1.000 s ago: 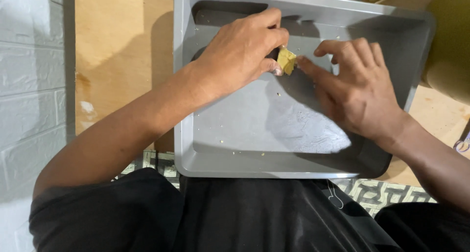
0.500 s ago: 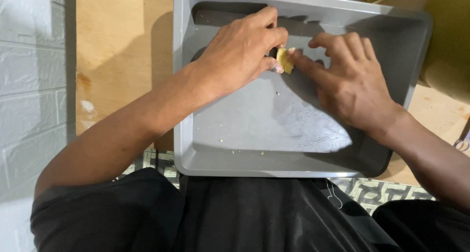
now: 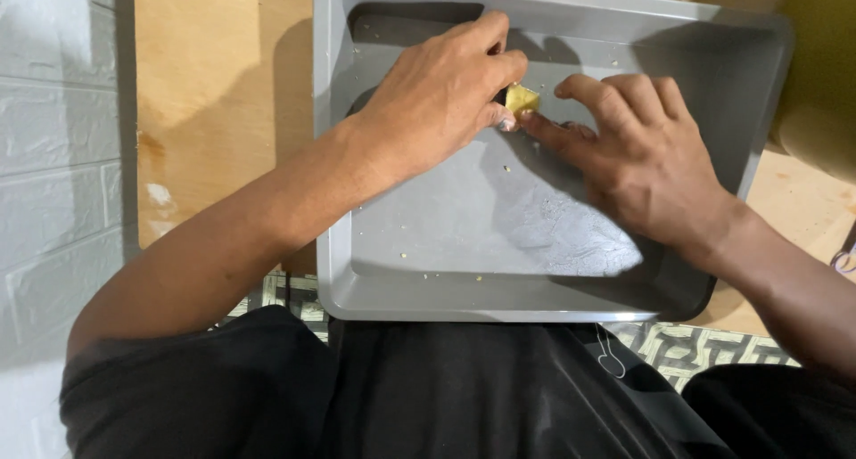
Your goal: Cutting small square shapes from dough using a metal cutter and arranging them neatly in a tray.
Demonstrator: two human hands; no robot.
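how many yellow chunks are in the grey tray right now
1: a small yellow chunk between the left hand and right hand, near the grey tray's far end. More may be hidden beneath them.

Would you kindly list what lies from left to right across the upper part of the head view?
White brick wall → wooden surface → grey tray rim → left hand → yellow piece → right hand.
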